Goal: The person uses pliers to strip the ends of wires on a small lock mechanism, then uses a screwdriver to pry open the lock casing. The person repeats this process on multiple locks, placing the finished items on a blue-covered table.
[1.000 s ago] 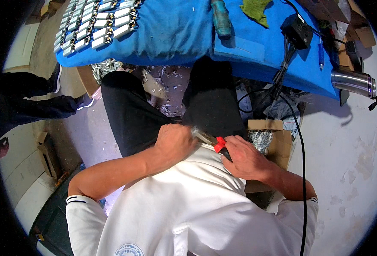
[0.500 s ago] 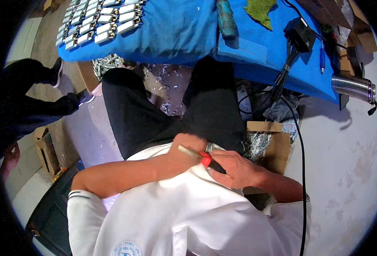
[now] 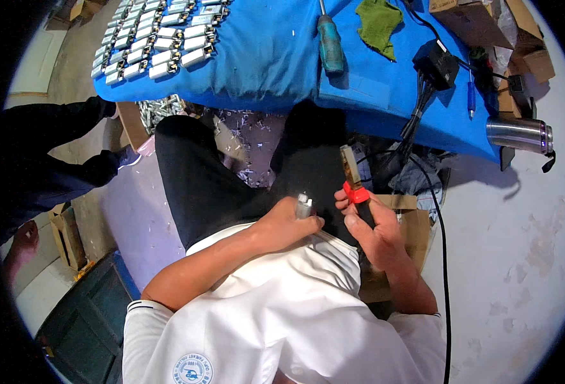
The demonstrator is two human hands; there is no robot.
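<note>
Upper-left box (image 3: pixel 131 125) holds metal bits (image 3: pixel 161 114); left hand (image 3: pixel 289 226) fingers clasp a part (image 3: pixel 304 207), right hand (image 3: pixel 379 235) fingers grip a tool (image 3: pixel 356 192), tip up-frame, long axis leaning left.

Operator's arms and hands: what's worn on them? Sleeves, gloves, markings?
No gloves on the left hand or right hand; no watch visible on either wrist. Forearms bare. The left sleeve and right sleeve are white and short. Thin dark trim edges the left cuff; the right cuff's trim is unclear.
</note>
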